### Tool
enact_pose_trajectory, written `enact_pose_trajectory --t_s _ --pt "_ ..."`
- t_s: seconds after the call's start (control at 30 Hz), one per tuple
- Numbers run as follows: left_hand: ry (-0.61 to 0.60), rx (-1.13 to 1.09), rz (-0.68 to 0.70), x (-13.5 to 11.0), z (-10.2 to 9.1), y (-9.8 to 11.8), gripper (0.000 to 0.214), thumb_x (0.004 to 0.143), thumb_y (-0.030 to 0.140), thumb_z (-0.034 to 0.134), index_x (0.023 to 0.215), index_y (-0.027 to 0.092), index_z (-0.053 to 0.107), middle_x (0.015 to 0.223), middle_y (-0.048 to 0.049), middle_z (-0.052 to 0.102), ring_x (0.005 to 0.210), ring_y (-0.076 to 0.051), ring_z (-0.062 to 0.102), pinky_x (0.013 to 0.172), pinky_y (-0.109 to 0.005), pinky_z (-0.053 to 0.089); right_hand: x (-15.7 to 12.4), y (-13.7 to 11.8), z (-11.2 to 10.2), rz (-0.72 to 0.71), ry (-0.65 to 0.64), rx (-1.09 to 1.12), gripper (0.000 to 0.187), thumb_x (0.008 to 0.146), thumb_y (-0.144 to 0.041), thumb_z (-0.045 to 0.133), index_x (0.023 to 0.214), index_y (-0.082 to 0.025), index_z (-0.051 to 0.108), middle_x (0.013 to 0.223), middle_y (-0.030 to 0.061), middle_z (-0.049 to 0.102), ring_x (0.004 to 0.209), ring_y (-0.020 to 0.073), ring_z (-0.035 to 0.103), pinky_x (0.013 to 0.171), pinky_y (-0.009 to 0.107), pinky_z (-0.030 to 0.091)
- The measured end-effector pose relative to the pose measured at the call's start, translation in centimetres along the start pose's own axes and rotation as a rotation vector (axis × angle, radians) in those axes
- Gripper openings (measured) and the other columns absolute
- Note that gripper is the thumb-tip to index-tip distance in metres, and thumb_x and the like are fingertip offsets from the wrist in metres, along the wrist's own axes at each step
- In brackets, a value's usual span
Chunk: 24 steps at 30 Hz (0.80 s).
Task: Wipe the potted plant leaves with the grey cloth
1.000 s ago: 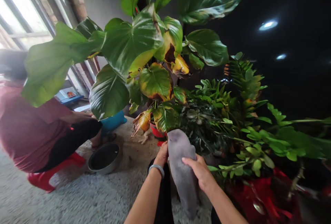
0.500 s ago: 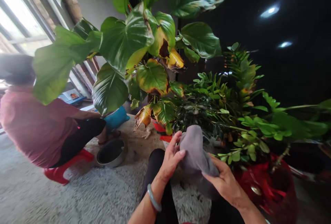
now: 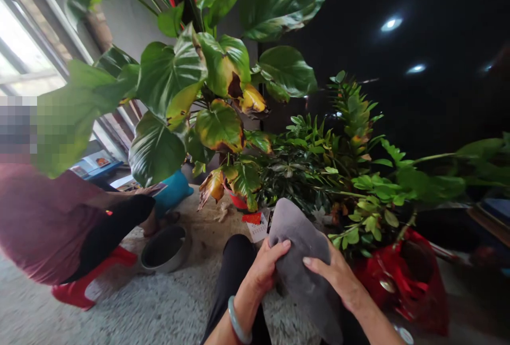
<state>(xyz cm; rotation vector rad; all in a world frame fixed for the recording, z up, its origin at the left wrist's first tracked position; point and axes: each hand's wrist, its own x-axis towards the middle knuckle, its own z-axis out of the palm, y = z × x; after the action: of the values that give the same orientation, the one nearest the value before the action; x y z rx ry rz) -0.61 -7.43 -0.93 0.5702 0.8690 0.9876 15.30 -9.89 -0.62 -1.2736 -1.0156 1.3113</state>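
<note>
A grey, soft fabric piece, long with a rounded top end, is held up over my lap. My left hand grips its left edge, thumb lying on the front and the other fingers hidden behind. From the right side, my right hand holds it the same way, thumb on the front. The lower end of the fabric hangs toward my dark-trousered legs. What kind of article it is, I cannot tell.
A large leafy plant rises ahead, with lower greenery beside it. A red bag stands at right. On the left, a person sits on a red stool near a grey basin. A printed card lies ahead.
The fabric piece has been turned and spread out, showing a longer, flatter face. Both thumbs now press on its front; my left hand was looser around it before. The view has shifted slightly right.
</note>
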Motion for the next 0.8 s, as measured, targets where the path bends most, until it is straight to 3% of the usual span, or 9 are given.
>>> enact_pose_trajectory --t_s 0.13,0.3,0.4,0.53,0.67,0.8 --pt "0.091 -0.002 -0.063 0.8 0.6 -0.6 0.056 0.042 0.044 0.087 0.083 0.017 0.061 0.068 -0.0032 0.069 0.070 -0.023 0.065 0.067 -0.032 0.050 -0.1 1.6 -0.5 0.042 0.108 -0.068 0.051 0.051 -0.045 0.077 0.095 -0.018 0.072 0.099 0.0108 0.075 0.099 0.0331 0.064 0.090 0.045 0.048" --pt "0.112 0.017 -0.097 1.5 1.6 -0.7 0.045 0.043 0.037 0.087 0.074 0.017 0.061 0.064 0.0007 0.068 0.063 -0.017 0.062 0.066 -0.029 0.047 -0.8 1.9 -1.2 0.155 0.173 -0.041 0.050 0.046 -0.052 0.077 0.081 -0.017 0.074 0.090 0.0126 0.076 0.094 0.0380 0.065 0.086 0.047 0.049" --pt "0.077 -0.052 -0.131 2.0 2.2 -0.3 0.038 0.049 0.033 0.082 0.078 0.017 0.064 0.070 -0.0023 0.071 0.077 -0.023 0.066 0.076 -0.033 0.048 -1.9 2.2 -1.4 0.196 0.241 -0.001 0.053 0.051 -0.053 0.076 0.090 -0.018 0.073 0.096 0.0121 0.075 0.101 0.0375 0.063 0.087 0.044 0.049" --pt "-0.044 -0.190 -0.231 2.4 3.1 0.0 0.036 0.061 0.040 0.072 0.084 0.013 0.069 0.075 -0.0098 0.074 0.092 -0.031 0.068 0.089 -0.038 0.047 -2.3 1.8 -1.1 0.180 0.257 0.010 0.050 0.054 -0.053 0.074 0.090 -0.018 0.072 0.095 0.0109 0.075 0.101 0.0360 0.063 0.085 0.041 0.049" --pt "-0.109 -0.154 -0.240 2.9 4.3 0.0 0.046 0.065 0.052 0.065 0.085 0.011 0.071 0.072 -0.0107 0.073 0.087 -0.031 0.068 0.086 -0.040 0.049 -0.7 -0.6 -1.0 0.178 0.260 0.066 0.049 0.047 -0.052 0.078 0.079 -0.017 0.070 0.080 0.0095 0.075 0.085 0.0337 0.067 0.074 0.041 0.052" --pt "0.019 0.225 0.068 4.3 4.6 1.1 0.043 0.074 0.054 0.056 0.082 0.014 0.072 0.080 -0.0084 0.073 0.086 -0.028 0.066 0.081 -0.038 0.050 2.0 -5.8 -1.5 0.032 0.439 0.182 0.050 0.046 -0.047 0.082 0.083 -0.016 0.069 0.080 0.0077 0.076 0.082 0.0309 0.068 0.075 0.039 0.053"
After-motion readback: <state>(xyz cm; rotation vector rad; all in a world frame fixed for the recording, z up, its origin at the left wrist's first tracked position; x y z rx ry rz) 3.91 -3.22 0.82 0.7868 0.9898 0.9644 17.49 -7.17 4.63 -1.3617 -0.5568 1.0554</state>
